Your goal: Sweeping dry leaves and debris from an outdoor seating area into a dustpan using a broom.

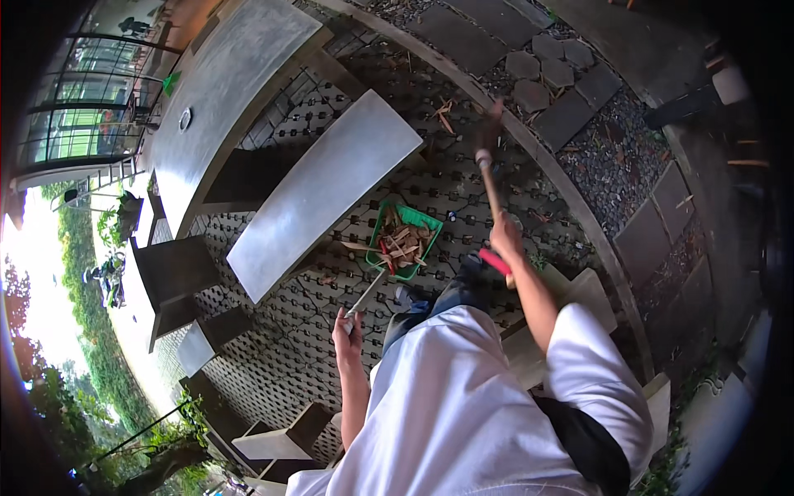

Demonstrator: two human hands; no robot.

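My left hand (347,335) grips the pale pole handle of a green plastic dustpan (434,218). Dry brown leaves (403,242) fill the pan, with a narrow red piece among them. My right hand (507,239) is closed around the wooden stick of a broom (489,186), which points away from me. The broom's dark brown head (490,127) is blurred, so its contact with the ground cannot be told. A pinkish-red strip (495,261) shows just below my right hand; whether it belongs to the broom is unclear.
A smooth grey bench (329,192) stands left of the dustpan, beside a longer grey table (229,87). Perforated pavers (291,328) cover the ground. Leaf scraps (445,116) lie near a curved concrete curb (558,167), with pebbles (620,180) beyond. Block seats (180,266) stand at left.
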